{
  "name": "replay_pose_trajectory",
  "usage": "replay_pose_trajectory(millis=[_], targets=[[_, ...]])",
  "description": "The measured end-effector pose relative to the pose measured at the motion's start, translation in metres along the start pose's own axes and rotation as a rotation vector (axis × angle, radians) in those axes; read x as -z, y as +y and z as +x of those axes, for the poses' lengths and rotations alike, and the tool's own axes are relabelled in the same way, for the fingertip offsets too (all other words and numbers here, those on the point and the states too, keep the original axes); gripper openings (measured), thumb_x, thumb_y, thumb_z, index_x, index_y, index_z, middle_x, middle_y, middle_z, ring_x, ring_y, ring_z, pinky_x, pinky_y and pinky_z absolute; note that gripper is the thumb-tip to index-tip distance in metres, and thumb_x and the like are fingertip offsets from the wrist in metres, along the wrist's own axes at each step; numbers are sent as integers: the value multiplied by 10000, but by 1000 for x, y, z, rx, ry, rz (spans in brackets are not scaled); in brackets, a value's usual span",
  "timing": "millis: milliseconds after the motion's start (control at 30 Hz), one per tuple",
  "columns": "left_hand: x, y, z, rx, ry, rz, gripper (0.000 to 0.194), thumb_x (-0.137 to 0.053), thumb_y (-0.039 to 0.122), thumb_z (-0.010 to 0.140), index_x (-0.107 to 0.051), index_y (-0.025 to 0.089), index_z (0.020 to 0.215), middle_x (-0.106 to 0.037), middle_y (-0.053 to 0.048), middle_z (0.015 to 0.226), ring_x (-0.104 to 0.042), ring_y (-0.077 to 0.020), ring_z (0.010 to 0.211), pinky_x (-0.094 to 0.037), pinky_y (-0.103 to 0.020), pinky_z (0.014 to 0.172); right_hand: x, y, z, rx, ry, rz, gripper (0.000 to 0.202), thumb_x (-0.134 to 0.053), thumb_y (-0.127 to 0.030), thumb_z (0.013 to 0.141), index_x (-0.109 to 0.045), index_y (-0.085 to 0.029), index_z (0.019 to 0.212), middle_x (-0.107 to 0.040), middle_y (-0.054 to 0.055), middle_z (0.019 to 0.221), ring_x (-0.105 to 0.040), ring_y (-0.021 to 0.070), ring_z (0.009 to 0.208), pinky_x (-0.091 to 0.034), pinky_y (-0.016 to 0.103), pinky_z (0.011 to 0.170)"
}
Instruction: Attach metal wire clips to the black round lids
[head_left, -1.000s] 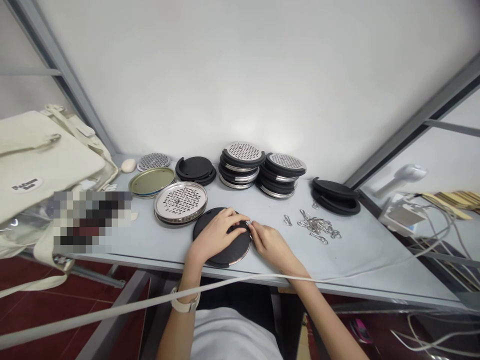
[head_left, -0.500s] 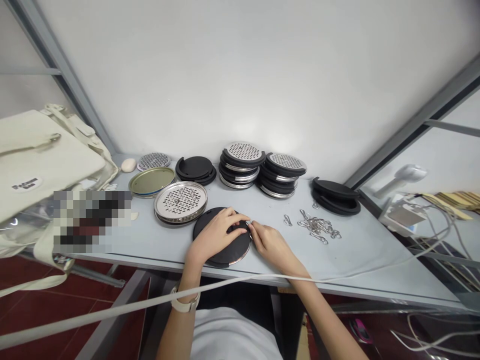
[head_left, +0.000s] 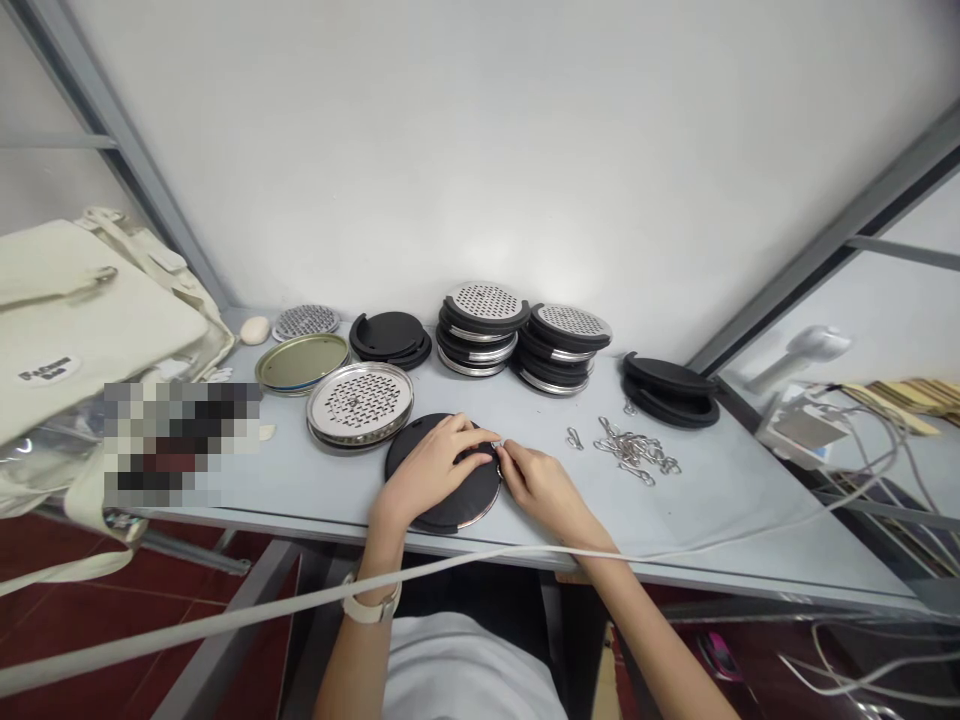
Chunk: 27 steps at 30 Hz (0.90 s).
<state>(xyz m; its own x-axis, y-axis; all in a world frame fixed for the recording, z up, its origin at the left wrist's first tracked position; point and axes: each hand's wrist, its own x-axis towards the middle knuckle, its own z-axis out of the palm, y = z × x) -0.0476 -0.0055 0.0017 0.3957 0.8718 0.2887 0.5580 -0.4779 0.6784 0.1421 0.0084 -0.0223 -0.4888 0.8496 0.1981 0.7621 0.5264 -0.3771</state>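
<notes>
A black round disc with a thin metallic line along its lower right rim lies flat near the table's front edge. My left hand rests over it, palm down, its thumb and forefinger reaching to the right rim and holding it there. At that same rim my right hand pinches a small silver metal clip, mostly hidden by the fingertips. Just to the right are a loose metal clip and a pile of similar clips.
Two stacks, one left and one right, combine black discs and perforated metal plates. Left stand a round grater plate, a gold lid and black discs. More black discs lie right. A white cable crosses in front.
The view has shifted very slightly. Both hands stay at the disc's right rim in nearly the same pose.
</notes>
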Motion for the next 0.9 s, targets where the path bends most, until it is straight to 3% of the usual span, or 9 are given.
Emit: replay_pose_trajectory(millis=[633, 900], targets=[[1, 1, 1, -11, -12, -30, 276, -488, 224, 926, -619, 254, 1167, -561, -33, 998, -539, -179, 1004, -417, -326, 934, -1, 3, -1, -40, 48, 213, 247, -355, -303, 964, -452, -211, 756, -495, -37, 602, -416, 106, 510, -289, 217, 546], [3, 2, 0, 3, -44, -47, 286, -504, 221, 918, -617, 280, 1174, -556, -20, 986, -543, -167, 959, -420, -318, 918, 0, 1, -2, -44, 59, 257, 233, -373, -286, 946, -433, -206, 735, -490, -43, 603, -416, 99, 514, -282, 217, 546]])
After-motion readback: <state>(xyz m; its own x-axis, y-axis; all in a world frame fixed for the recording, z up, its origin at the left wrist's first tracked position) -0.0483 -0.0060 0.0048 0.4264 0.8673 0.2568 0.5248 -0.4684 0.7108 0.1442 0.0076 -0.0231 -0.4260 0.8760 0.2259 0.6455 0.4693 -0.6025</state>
